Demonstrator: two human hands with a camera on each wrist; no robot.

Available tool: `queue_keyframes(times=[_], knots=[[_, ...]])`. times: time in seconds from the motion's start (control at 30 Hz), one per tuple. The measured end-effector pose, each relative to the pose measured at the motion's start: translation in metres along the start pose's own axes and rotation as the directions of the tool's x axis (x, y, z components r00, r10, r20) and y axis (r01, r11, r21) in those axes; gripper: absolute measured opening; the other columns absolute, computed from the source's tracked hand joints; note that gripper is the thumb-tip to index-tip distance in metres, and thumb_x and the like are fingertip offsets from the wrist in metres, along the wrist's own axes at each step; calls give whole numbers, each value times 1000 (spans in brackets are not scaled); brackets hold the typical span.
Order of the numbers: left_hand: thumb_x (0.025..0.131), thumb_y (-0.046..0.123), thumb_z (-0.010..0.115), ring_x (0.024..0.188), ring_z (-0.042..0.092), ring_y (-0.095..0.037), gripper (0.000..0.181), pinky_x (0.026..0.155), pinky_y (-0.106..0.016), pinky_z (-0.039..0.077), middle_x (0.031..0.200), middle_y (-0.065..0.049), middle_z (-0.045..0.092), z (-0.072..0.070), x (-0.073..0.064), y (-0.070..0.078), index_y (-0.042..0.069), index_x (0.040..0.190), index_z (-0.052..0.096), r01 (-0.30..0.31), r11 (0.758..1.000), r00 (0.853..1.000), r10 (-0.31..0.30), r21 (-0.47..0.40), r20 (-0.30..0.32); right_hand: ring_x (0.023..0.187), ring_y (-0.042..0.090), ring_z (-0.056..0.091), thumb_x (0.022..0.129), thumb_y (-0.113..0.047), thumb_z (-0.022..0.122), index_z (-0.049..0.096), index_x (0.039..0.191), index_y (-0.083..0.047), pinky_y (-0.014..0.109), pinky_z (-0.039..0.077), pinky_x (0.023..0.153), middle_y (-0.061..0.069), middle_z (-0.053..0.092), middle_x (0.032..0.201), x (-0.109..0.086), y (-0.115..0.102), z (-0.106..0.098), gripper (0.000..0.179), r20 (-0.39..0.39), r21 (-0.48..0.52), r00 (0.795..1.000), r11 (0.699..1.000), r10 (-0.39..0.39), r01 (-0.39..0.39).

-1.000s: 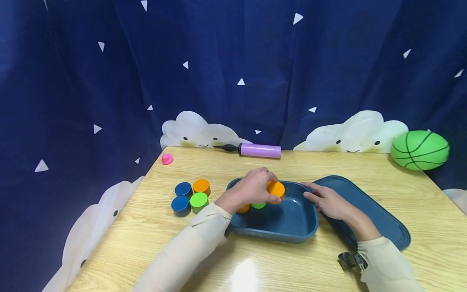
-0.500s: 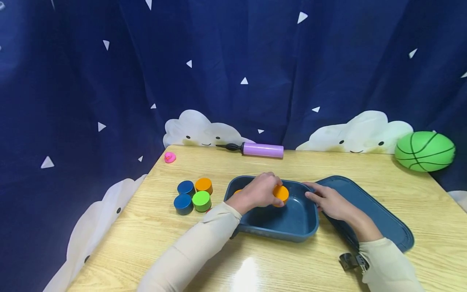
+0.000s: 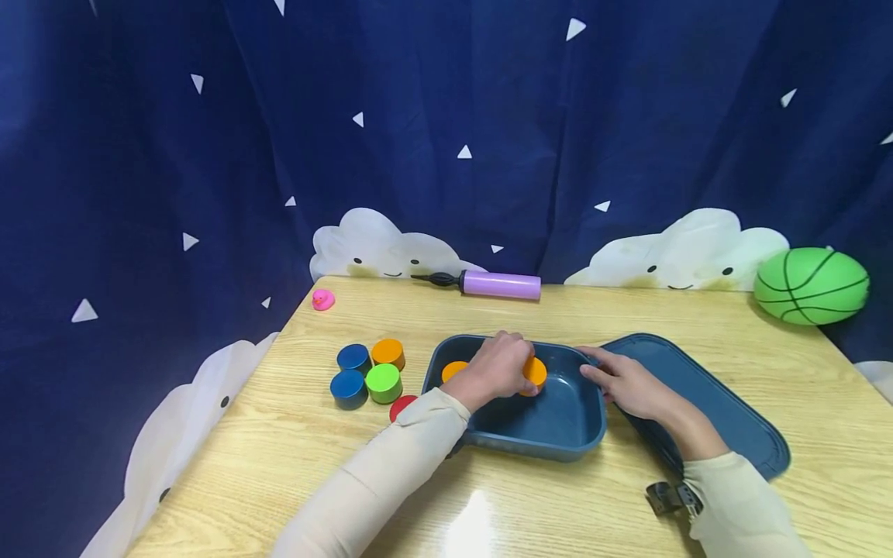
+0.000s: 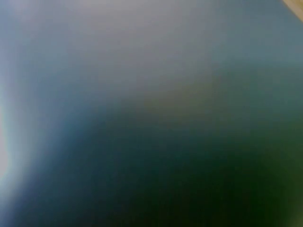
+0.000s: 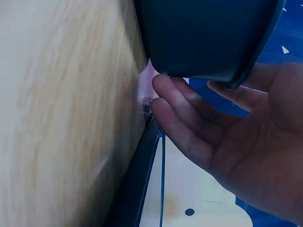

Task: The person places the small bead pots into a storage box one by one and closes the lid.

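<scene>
In the head view, a dark blue plastic box stands on the table. My left hand reaches into it and holds an orange round block between thumb and fingers. Another orange block lies at the box's left end, partly covered by my wrist. My right hand grips the right end wall; in the right wrist view its thumb is at the rim and its fingertips lie against the outside below. Only a dark blue blur fills the left wrist view.
Left of the box are two blue blocks, an orange block, a green block and a red block. A dark blue lid lies to the right. Behind are a pink duck, a purple hand pump and a green ball.
The left hand has shifted slightly right and lower with the orange block. The left sleeve now uncovers the red block, and the green block inside the box is now hidden. The right hand stays put.
</scene>
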State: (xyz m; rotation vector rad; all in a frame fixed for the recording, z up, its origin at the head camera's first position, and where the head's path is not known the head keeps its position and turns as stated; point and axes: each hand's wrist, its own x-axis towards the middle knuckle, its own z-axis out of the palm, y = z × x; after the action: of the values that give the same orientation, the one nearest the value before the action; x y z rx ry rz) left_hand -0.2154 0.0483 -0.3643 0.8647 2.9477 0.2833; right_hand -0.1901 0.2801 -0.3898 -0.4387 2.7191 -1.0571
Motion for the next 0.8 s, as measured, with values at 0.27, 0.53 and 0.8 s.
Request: queue_keyframes(times=[0.27,0.53,0.8], knots=[[79,40,87,87,50,-16,41,76,-24,46,92,1,67,5,0,-4,12,107,76,0,998,1000,0,61,-6,68,22,55,108,-28,47,41,150,0,30,46,62,4,49,78,1,-4,1,51,6,11,1000,1000,13,-13],[79,38,87,97,54,-19,51,82,-24,48,105,-3,70,-3,-6,-9,9,118,73,-14,1000,1000,14,-17,11,70,22,54,108,-26,47,41,150,1,29,48,63,3,47,78,3,-3,3,50,6,14,1000,1000,11,-11],[86,38,81,111,59,-21,50,98,-31,51,122,-5,69,-25,-23,-19,9,126,70,-1,991,1000,-2,-135,-19,70,21,53,108,-27,47,40,151,1,30,48,64,3,45,78,1,-1,4,51,2,21,1000,1000,16,-16]])
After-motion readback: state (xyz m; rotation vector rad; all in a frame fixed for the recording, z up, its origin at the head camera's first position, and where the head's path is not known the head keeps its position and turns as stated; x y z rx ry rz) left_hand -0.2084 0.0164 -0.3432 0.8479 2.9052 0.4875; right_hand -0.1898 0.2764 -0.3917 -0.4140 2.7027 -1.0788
